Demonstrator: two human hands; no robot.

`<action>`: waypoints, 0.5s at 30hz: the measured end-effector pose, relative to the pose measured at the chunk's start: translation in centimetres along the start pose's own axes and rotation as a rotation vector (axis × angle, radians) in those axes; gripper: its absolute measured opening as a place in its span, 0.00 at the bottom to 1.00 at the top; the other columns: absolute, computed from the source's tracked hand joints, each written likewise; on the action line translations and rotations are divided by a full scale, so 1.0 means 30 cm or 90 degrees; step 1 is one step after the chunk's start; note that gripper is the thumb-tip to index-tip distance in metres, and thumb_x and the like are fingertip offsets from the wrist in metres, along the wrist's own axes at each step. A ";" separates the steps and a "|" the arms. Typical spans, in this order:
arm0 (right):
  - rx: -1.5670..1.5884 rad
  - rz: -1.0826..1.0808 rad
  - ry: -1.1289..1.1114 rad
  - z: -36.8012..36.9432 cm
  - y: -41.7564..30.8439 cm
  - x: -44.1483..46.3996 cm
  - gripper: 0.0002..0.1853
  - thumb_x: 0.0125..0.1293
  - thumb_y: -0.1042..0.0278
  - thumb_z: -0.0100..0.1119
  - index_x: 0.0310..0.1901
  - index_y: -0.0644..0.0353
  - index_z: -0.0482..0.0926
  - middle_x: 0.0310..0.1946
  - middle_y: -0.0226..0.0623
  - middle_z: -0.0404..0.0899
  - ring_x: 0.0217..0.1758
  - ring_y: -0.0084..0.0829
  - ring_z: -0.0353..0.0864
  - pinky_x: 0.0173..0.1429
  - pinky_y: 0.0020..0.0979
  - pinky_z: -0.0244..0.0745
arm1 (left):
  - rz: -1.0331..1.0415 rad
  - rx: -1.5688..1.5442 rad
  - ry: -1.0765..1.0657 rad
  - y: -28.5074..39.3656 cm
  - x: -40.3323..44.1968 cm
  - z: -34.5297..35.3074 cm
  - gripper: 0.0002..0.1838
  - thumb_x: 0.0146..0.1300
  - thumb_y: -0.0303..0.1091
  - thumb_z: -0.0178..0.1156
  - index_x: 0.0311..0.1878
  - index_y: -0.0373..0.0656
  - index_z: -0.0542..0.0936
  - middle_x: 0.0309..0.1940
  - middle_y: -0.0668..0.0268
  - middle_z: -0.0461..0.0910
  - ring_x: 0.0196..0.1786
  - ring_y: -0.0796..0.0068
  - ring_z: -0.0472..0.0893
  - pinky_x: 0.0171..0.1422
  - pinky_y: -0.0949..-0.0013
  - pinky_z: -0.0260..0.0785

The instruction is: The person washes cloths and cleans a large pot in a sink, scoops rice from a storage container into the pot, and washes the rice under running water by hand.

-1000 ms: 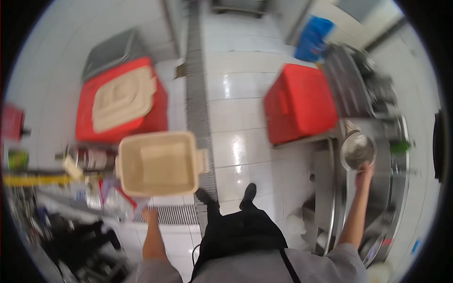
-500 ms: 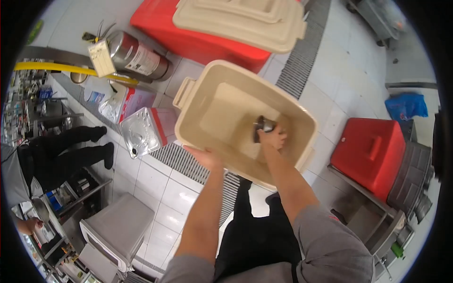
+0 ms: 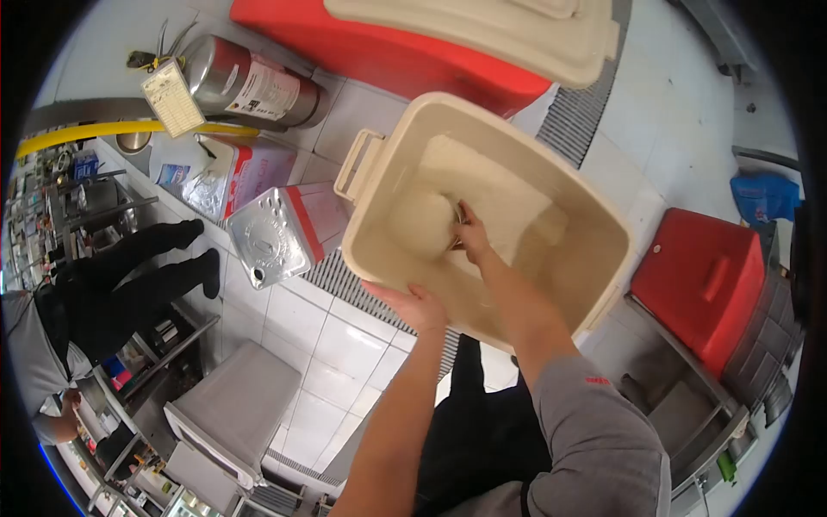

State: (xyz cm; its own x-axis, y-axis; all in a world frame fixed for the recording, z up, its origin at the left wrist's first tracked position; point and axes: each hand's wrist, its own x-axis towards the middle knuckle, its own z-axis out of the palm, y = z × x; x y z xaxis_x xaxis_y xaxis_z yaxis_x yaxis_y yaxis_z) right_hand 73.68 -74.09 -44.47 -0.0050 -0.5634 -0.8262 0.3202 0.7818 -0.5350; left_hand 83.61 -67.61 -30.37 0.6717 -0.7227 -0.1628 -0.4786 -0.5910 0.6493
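A large beige bin with side handles is tilted in front of me. Its inside has pale, loose-looking contents low down, too indistinct to name. My right hand is inside the bin, its fingers closed on the edge of a round metal bowl; a pale rounded mass lies just left of the bowl, and I cannot make out whether it is in it. My left hand holds the bin's near outer side just below the rim, thumb up.
Two metal tins stand left of the bin, near a fire extinguisher. A red box with a beige lid is beyond. Another red box sits at right. A grey bin stands lower left; a person in dark trousers is at left.
My right hand has moved left inside the bin with the metal bowl. Earlier it held the bowl over the counter at right. My left hand came to the bin's side and stays there.
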 end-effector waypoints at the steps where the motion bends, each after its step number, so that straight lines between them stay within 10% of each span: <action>1: 0.051 -0.003 -0.018 -0.026 -0.019 -0.044 0.33 0.44 0.74 0.49 0.58 0.51 0.62 0.42 0.37 0.69 0.41 0.30 0.70 0.40 0.32 0.70 | 0.004 0.013 0.003 0.006 0.002 0.000 0.39 0.48 0.18 0.43 0.63 0.31 0.35 0.62 0.41 0.42 0.65 0.46 0.47 0.67 0.59 0.40; 9: 0.342 -0.019 -0.073 -0.224 -0.177 -0.481 0.29 0.38 0.81 0.42 0.50 0.61 0.66 0.38 0.36 0.71 0.37 0.31 0.73 0.43 0.31 0.74 | 0.049 -0.092 0.011 -0.017 0.015 0.014 0.39 0.51 0.21 0.44 0.61 0.28 0.33 0.60 0.38 0.45 0.63 0.44 0.50 0.67 0.59 0.44; 13: 0.419 -0.123 -0.122 -0.398 -0.235 -0.790 0.29 0.39 0.82 0.41 0.51 0.63 0.65 0.43 0.38 0.72 0.45 0.30 0.73 0.48 0.30 0.73 | -0.027 0.092 -0.132 -0.122 0.084 0.000 0.48 0.53 0.43 0.57 0.63 0.32 0.35 0.62 0.41 0.44 0.64 0.55 0.52 0.68 0.63 0.41; 15: 0.471 -0.160 -0.161 -0.538 -0.239 -0.949 0.31 0.38 0.82 0.42 0.52 0.64 0.63 0.44 0.39 0.72 0.45 0.31 0.73 0.50 0.32 0.71 | 0.050 0.015 -0.197 -0.249 0.171 -0.030 0.38 0.48 0.39 0.61 0.58 0.33 0.54 0.54 0.48 0.61 0.56 0.57 0.63 0.59 0.64 0.55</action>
State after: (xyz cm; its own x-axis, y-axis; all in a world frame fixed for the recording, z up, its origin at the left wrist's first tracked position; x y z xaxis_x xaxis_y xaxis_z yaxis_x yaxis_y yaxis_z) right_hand 56.23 -59.33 -19.96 0.0258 -0.8105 -0.5851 0.8804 0.2956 -0.3707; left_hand 91.14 -66.58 -35.37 0.4301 -0.8392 -0.3327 -0.5376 -0.5341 0.6525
